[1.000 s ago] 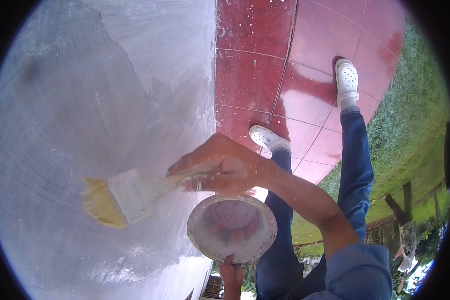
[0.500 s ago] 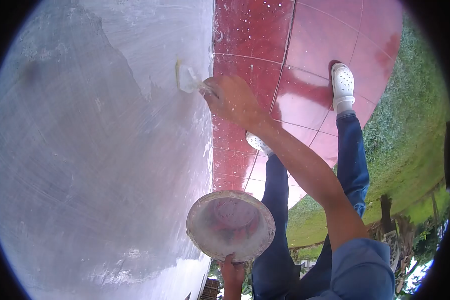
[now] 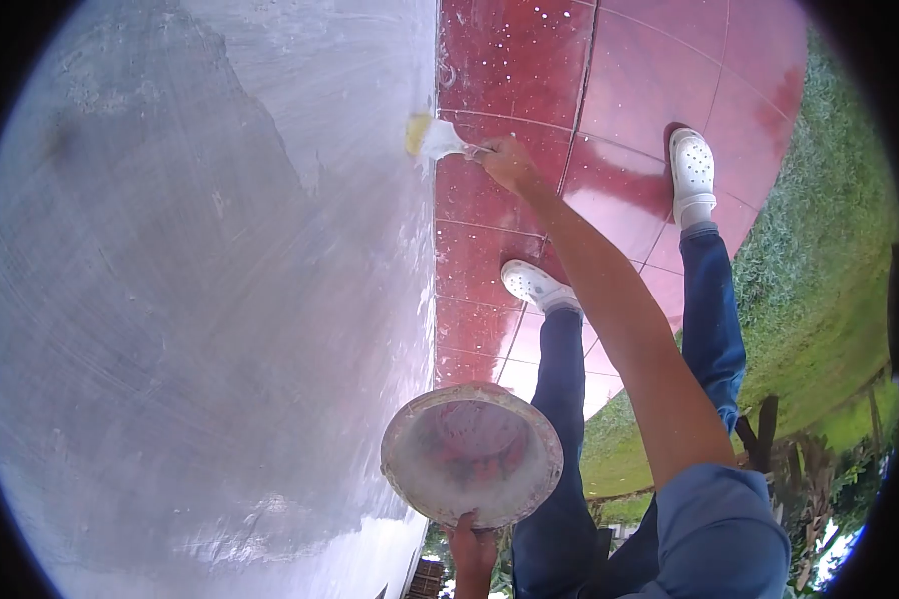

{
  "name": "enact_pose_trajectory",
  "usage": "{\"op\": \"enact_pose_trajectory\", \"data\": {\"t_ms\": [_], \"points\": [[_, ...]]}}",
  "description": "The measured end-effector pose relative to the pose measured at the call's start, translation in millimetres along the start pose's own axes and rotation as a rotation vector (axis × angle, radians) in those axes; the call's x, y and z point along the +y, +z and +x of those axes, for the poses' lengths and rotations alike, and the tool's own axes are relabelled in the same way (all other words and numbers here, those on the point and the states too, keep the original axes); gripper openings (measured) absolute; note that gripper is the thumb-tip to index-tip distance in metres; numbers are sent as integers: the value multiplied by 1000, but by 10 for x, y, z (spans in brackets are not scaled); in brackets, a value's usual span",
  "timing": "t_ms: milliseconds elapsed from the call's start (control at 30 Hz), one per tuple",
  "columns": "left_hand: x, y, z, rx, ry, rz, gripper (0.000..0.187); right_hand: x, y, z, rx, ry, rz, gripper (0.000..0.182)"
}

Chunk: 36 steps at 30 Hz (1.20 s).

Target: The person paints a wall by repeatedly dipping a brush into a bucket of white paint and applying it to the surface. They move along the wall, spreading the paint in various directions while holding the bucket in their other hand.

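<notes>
My right hand (image 3: 506,162) is stretched out low and grips a paint-covered brush (image 3: 432,138). Its yellowish bristles touch the bottom edge of the whitewashed wall (image 3: 200,299), where the wall meets the floor. My left hand (image 3: 472,549) holds a round, paint-smeared container (image 3: 402,451) from below, close to my body and just beside the wall. The container's inside is coated white with reddish patches.
A glossy red tiled floor (image 3: 529,80), speckled with white drops, runs along the wall's base. My legs in blue trousers stand on it in white clogs (image 3: 691,165). Grass (image 3: 819,280) borders the tiles on the right, with wooden stakes at the lower right.
My right hand has carried the brush from mid-wall near the container down to the foot of the wall. The container has barely moved.
</notes>
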<state>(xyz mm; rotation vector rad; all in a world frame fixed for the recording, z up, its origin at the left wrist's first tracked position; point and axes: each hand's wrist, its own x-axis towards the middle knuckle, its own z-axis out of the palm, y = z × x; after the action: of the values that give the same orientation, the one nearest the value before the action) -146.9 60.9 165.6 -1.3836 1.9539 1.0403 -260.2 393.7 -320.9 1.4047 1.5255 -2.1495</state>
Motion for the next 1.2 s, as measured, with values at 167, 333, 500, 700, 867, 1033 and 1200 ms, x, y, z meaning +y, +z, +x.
{"op": "enact_pose_trajectory", "data": {"t_ms": [167, 333, 500, 700, 867, 1033, 1200], "points": [[-99, -167, 87, -5, 45, 251, 67, -796, -11, -369, 142, -240, -420, 30], [-4, 13, 27, 44, 4, 24, 70, -1874, -58, -2073, -219, -364, 117, 18], [-25, -109, 0, 4, 47, 47, 71, -1700, 368, -1699, -334, -453, 483, 22], [-4, -56, -120, 11, 24, -15, 69, 14, 425, -238, 148, 156, -113, 30], [-31, -34, -125, 26, 15, -10, 66, -937, 473, -847, 108, -186, -386, 31], [-85, -108, -121, 36, -9, 168, 65, -2161, 345, -2569, -123, -253, 107, 18], [-120, -197, -154, 73, -58, -65, 64, -1930, 602, -2487, -486, -495, 584, 22]]}}
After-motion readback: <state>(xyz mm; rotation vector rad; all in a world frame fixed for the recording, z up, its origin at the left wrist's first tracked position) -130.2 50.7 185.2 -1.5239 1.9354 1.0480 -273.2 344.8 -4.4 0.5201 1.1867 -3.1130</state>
